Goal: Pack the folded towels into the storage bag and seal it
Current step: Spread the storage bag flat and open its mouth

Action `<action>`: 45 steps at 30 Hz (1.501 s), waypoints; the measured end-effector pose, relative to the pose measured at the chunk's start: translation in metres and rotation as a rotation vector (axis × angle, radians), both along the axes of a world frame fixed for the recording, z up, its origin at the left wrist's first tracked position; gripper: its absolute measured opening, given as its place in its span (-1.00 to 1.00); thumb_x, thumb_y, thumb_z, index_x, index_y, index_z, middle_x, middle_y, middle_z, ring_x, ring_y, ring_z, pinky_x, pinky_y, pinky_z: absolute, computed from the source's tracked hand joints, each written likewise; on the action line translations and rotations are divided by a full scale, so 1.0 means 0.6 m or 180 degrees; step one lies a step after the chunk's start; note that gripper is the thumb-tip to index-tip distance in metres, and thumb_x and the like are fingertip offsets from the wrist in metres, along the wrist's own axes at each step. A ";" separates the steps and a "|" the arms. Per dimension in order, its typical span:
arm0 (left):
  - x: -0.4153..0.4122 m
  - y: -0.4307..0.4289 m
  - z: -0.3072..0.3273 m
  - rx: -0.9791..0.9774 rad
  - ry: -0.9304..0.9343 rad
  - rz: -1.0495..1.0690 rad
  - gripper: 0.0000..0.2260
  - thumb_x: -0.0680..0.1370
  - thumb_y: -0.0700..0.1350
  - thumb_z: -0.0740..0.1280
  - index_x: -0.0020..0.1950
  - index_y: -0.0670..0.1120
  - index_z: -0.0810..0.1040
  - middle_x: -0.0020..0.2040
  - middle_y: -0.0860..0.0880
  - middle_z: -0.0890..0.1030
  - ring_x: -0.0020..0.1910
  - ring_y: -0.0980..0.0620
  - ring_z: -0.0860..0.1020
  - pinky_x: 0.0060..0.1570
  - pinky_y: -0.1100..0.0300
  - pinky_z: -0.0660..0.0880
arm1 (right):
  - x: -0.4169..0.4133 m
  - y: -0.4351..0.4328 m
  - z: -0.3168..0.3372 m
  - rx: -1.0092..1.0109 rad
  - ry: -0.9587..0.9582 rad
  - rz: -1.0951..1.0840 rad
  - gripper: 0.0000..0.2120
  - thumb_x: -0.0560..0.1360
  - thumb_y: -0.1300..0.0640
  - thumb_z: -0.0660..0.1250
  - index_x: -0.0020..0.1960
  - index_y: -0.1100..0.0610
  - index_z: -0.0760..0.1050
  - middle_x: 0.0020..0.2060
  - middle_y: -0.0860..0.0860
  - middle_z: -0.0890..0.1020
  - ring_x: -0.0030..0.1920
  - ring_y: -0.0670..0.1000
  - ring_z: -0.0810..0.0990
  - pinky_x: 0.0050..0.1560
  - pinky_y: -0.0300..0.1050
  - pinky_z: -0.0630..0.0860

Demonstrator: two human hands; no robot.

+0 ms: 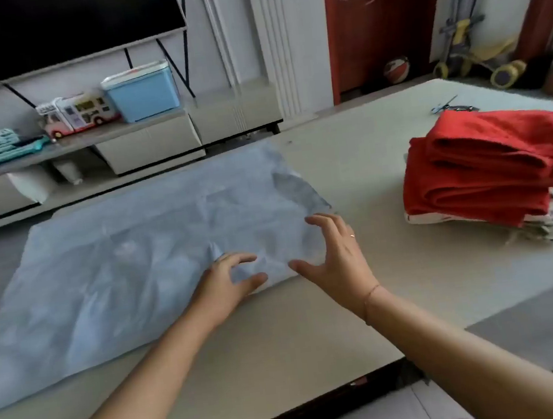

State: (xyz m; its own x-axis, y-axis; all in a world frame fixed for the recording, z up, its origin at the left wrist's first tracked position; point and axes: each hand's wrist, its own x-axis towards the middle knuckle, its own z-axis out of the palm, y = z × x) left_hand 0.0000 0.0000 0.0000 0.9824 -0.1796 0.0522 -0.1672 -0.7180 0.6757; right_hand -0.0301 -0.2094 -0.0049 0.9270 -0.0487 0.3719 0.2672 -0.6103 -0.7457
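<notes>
Folded red towels point(490, 164) stack at frame right, cut off by its edge, while spread-fingered left hand point(231, 280) and right hand point(335, 254) grasp nothing above the flat pale-blue plastic storage bag point(119, 261), its opening indiscernible.

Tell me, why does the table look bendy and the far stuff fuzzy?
Head view: the wide lens bows straight lines, so the table edges curve; the far toy bus and blue box look soft and smeary; the bag is pale with faint sheen, no strong glare; soft daylight, only weak shadows under the left hand and right hand; the towels look sharper.
</notes>
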 end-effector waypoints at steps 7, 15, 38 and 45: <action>-0.044 0.168 -0.006 0.0593 -0.0019 0.0120 -0.40 0.30 0.05 0.54 0.31 -0.04 0.51 0.37 0.04 0.46 0.35 0.12 0.39 0.26 0.46 0.16 | -0.005 0.142 -0.011 -0.0554 0.0222 0.0541 -0.37 0.36 -0.06 0.46 0.35 0.07 0.34 0.33 -0.05 0.40 0.32 0.02 0.34 0.33 -0.18 0.25; -0.070 0.262 -0.021 0.0661 -0.0018 0.0483 -0.45 0.33 0.09 0.50 0.28 -0.04 0.53 0.34 0.07 0.49 0.31 0.07 0.45 0.25 0.31 0.30 | 0.021 0.207 -0.022 -0.1428 0.0383 0.0970 -0.49 0.39 -0.09 0.41 0.31 -0.02 0.45 0.31 -0.10 0.49 0.36 0.00 0.38 0.34 -0.17 0.19; 0.020 0.205 0.170 0.0527 -0.1027 0.0480 -0.69 0.58 -0.05 0.18 0.11 -0.23 0.59 0.01 -0.10 0.66 0.14 -0.14 0.57 0.14 0.01 0.48 | -0.014 0.274 -0.022 -0.2467 0.0452 0.1406 -0.37 0.53 -0.24 0.07 0.54 -0.10 0.00 0.55 -0.07 0.04 0.55 0.08 -0.04 0.52 0.05 -0.16; 0.065 0.193 0.279 0.0719 -0.1437 0.0598 -0.79 0.59 -0.08 0.15 -0.18 -0.10 0.48 -0.18 -0.16 0.58 -0.13 -0.10 0.53 -0.01 0.05 0.47 | -0.033 0.253 -0.035 -0.2612 0.0784 0.1505 -0.21 0.39 -0.47 -0.22 0.53 -0.14 -0.01 0.55 -0.11 -0.02 0.55 0.08 -0.15 0.50 0.10 -0.27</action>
